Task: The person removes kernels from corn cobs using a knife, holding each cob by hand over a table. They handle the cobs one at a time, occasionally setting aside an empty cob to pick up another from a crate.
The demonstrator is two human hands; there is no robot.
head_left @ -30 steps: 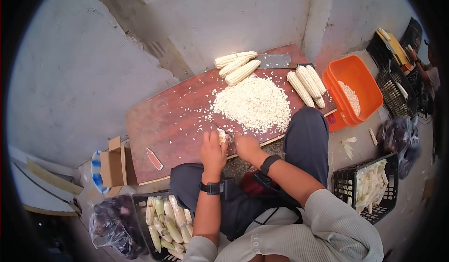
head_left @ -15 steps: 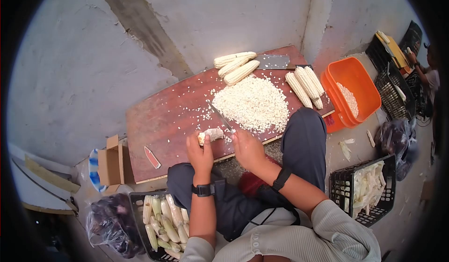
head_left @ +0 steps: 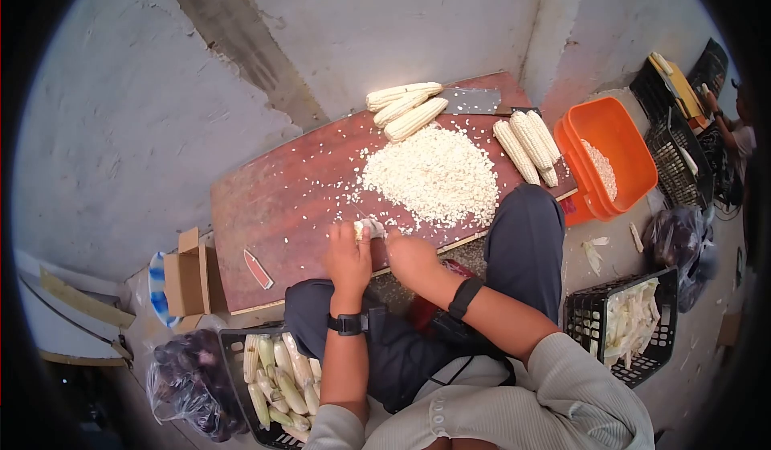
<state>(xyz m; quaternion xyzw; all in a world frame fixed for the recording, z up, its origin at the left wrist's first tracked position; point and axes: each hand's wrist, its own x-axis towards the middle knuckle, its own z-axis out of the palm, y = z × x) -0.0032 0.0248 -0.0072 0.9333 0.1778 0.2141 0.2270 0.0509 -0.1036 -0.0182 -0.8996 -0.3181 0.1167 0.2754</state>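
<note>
My left hand (head_left: 348,256) is closed around a short, mostly stripped corn cob (head_left: 371,228) at the near edge of the red board (head_left: 273,185). My right hand (head_left: 414,261) grips a knife close beside the cob; its handle is inside my fist and the blade shows only as a faint thin line. Just beyond both hands lies a large heap of loose white kernels (head_left: 434,177), with stray kernels scattered leftward. Whole peeled corn cobs (head_left: 416,119) lie behind the heap, and more peeled cobs (head_left: 530,141) rest at the board's right end.
A cleaver (head_left: 472,101) lies at the back. A red-and-white blade-shaped piece (head_left: 259,269) is on the left. An orange bin (head_left: 569,141) holds kernels. Black crates hold corn (head_left: 283,382) and husks (head_left: 630,321). Another person (head_left: 739,129) works at far right.
My right hand has moved left and down toward the cob, and the knife blade has turned nearly edge-on. My left hand and the cob have shifted slightly right.
</note>
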